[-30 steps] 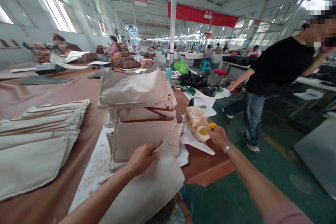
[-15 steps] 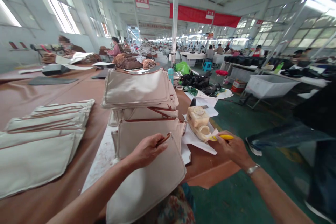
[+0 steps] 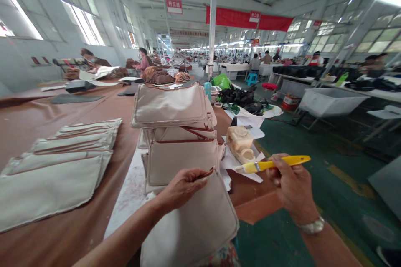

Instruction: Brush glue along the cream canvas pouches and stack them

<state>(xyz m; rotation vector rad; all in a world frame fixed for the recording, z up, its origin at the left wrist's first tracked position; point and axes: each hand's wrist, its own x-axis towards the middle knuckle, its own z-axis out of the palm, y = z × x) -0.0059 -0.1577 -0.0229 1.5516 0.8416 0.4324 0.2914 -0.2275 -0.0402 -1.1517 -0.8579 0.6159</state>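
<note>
Yellow brush (image 3: 262, 165) crosswise, bristles (image 3: 240, 169) leftward, handle end (image 3: 302, 159) slightly higher.

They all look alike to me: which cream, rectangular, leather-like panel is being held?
The cream panel at the very front: the left hand grips its upper edge. The others lie in the stack behind it or the overlapping row at left.

"How does the flat beige leather-like bag panel (image 3: 200, 219) sit?"

"Tilted, sloping down toward the viewer; its face is smooth, its lower right corner rounded, with brown edging at the raised top corner."

"And the yellow-handled paintbrush with pale bristles (image 3: 261, 166)?"

"Nearly level, bristles pointing left, handle end slightly higher. It's apart from the panel, just right of that top corner."
</note>
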